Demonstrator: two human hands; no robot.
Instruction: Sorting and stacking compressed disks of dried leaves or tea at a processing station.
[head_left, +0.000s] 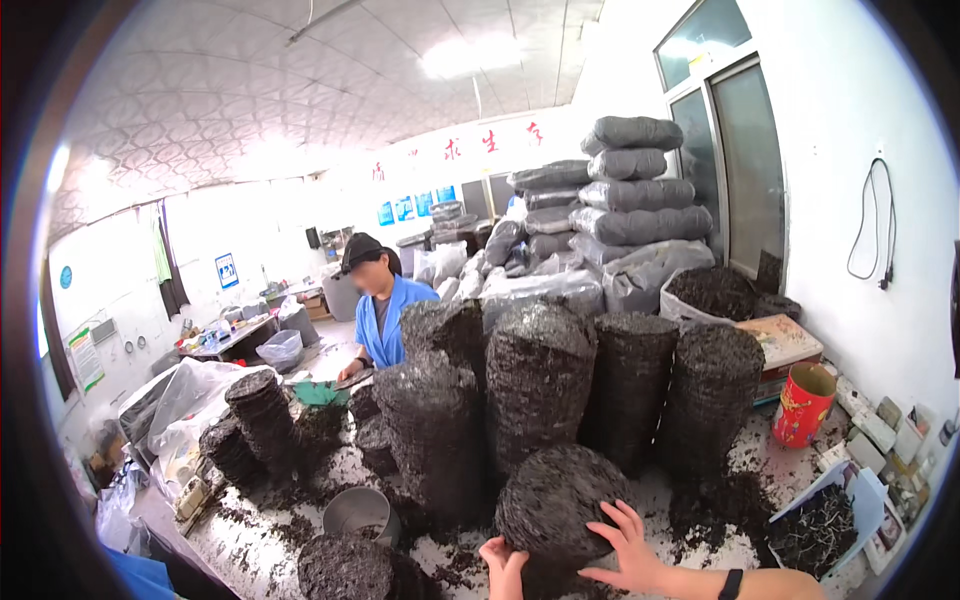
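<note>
A short stack of dark, round, fibrous discs (559, 499) stands right before me, its top tilted. My left hand (502, 564) touches the stack's lower left edge with fingers and thumb close together. On the right side, my right hand (622, 551) rests spread against the stack, fingers apart; a black band is on that wrist. Another dark stack (345, 570) stands at the lower left, beside a grey round container (361, 514). Behind my hands rise several tall columns of the same dark material, such as the middle column (540, 375).
Across the table, a person in blue (386, 315) handles a dark disc near a green object (319, 391). At the right are a red tin (804, 405) and a light blue tray (862, 517) of dark strands. Wrapped grey bundles (637, 195) are piled behind.
</note>
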